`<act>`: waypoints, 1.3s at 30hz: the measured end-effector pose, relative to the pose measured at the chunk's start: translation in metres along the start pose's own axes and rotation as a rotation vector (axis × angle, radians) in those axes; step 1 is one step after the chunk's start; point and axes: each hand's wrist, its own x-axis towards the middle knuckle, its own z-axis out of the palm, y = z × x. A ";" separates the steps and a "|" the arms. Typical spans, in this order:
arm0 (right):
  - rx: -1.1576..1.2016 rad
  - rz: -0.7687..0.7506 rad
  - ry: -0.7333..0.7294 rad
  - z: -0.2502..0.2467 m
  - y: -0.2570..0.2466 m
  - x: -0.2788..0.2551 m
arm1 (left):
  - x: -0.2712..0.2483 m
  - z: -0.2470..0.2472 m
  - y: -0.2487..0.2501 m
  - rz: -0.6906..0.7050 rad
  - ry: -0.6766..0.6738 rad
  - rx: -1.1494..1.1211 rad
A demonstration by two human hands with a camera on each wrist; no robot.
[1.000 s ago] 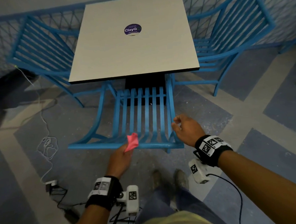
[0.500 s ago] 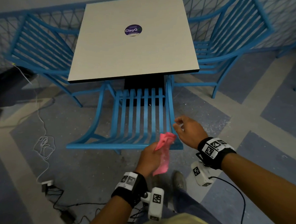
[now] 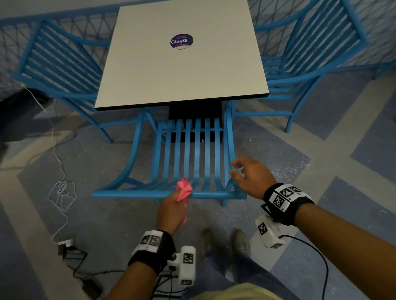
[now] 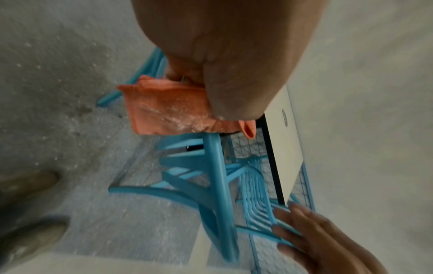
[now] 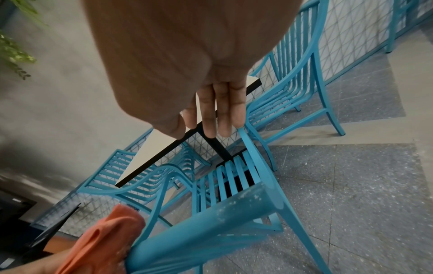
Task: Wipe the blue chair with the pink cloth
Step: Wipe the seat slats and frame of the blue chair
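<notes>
The left hand (image 3: 172, 210) has its grip clenched round the pink cloth (image 3: 183, 189), fingers curled over a bunched wad of it, and the cloth is pressed against the top rail of the blue chair (image 3: 192, 150), near the rail's middle. The cloth is crumpled, with one peak sticking up past the grip on the chair side and a loose tail hanging down on the person's side of the hand. In the left wrist view the cloth (image 4: 164, 111) looks more salmon-orange, folded in soft layers under the thumb, with pale dusty flecks along its lower edge where it meets the rail. The chair is a painted metal frame in bright blue with a round tube for the top rail, thin curved slats running away from the grip down the back and across the seat, and swept armrests on both sides; in the right wrist view the rail (image 5: 199, 228) shows a whitish, dusty smear just beside the cloth (image 5: 105, 241). The chair is tucked under the near edge of the pale square counter (image 3: 183, 65). The right hand (image 3: 251, 177) has its grip released, fingers straight and close together, hovering just beside the chair's right armrest, to the right of the cloth; whether the fingertips touch the armrest cannot be told.
</notes>
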 end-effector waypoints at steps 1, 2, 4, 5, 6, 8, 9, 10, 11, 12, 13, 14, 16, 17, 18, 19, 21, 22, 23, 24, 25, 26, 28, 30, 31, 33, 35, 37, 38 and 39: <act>-0.005 0.010 -0.002 -0.001 0.003 -0.002 | 0.003 0.012 0.001 0.023 -0.021 0.026; -0.011 0.021 0.000 -0.003 0.006 -0.003 | 0.005 0.024 0.003 0.034 -0.047 0.026; -0.018 0.042 0.021 -0.007 0.014 -0.006 | 0.014 0.048 0.000 0.054 -0.095 -0.008; -0.021 0.054 0.032 -0.010 0.017 -0.008 | 0.016 0.059 0.001 0.047 -0.112 -0.007; -0.025 0.067 0.041 -0.012 0.020 -0.011 | 0.018 0.070 0.003 0.046 -0.129 -0.003; -0.037 0.091 0.046 -0.017 0.025 -0.015 | 0.012 0.084 0.013 0.074 -0.155 -0.005; -0.042 0.103 0.047 -0.018 0.028 -0.017 | 0.008 0.090 0.019 0.108 -0.158 0.009; -0.045 0.116 0.050 -0.019 0.031 -0.019 | 0.006 0.097 0.023 0.148 -0.161 0.035; -0.047 0.126 0.056 -0.019 0.034 -0.020 | 0.004 0.103 0.027 0.178 -0.173 0.062; -0.047 0.131 0.065 -0.019 0.036 -0.022 | 0.003 0.109 0.031 0.188 -0.190 0.083; -0.048 0.130 0.073 -0.019 0.037 -0.023 | 0.001 0.114 0.034 0.191 -0.207 0.090; -0.049 0.124 0.077 -0.019 0.037 -0.024 | -0.001 0.120 0.038 0.186 -0.220 0.080; -0.044 0.110 0.077 -0.018 0.037 -0.026 | -0.002 0.134 0.042 0.160 -0.249 0.035; -0.040 0.108 0.075 -0.018 0.036 -0.027 | -0.004 0.140 0.045 0.149 -0.267 0.044; -0.037 0.108 0.075 -0.017 0.036 -0.028 | -0.004 0.147 0.048 0.135 -0.295 0.070; -0.038 0.107 0.078 -0.017 0.035 -0.028 | -0.006 0.154 0.050 0.128 -0.337 0.085; -0.033 0.105 0.093 -0.018 0.035 -0.029 | -0.010 0.165 0.057 0.124 -0.442 0.113; -0.028 0.102 0.103 -0.019 0.036 -0.029 | -0.010 0.170 0.058 0.116 -0.479 0.134; -0.024 0.095 0.115 -0.021 0.037 -0.030 | -0.011 0.173 0.059 0.105 -0.506 0.158; -0.023 0.088 0.130 -0.024 0.038 -0.031 | -0.012 0.174 0.060 0.089 -0.528 0.167; -0.023 0.087 0.151 -0.028 0.040 -0.032 | -0.014 0.172 0.062 0.073 -0.545 0.162; -0.025 0.088 0.169 -0.032 0.042 -0.033 | -0.017 0.166 0.066 0.071 -0.550 0.160; -0.036 0.087 0.176 -0.037 0.043 -0.032 | -0.026 0.139 0.070 0.087 -0.534 0.135; -0.042 0.104 0.178 -0.041 0.047 -0.032 | -0.030 0.108 0.066 0.053 -0.531 0.126; -0.040 0.115 0.177 -0.041 0.049 -0.032 | -0.031 0.089 0.060 0.006 -0.521 0.132; -0.032 0.129 0.162 -0.039 0.051 -0.032 | -0.027 0.051 0.042 -0.049 -0.465 0.198; -0.020 0.127 0.139 -0.034 0.050 -0.032 | -0.015 0.025 0.015 -0.106 -0.346 0.327; -0.013 0.118 0.115 -0.028 0.046 -0.032 | 0.001 0.006 -0.011 -0.206 -0.204 0.381; -0.012 0.112 0.099 -0.026 0.043 -0.031 | 0.010 0.000 -0.024 -0.236 -0.140 0.378; -0.010 0.105 0.084 -0.024 0.040 -0.030 | 0.019 -0.004 -0.034 -0.263 -0.093 0.379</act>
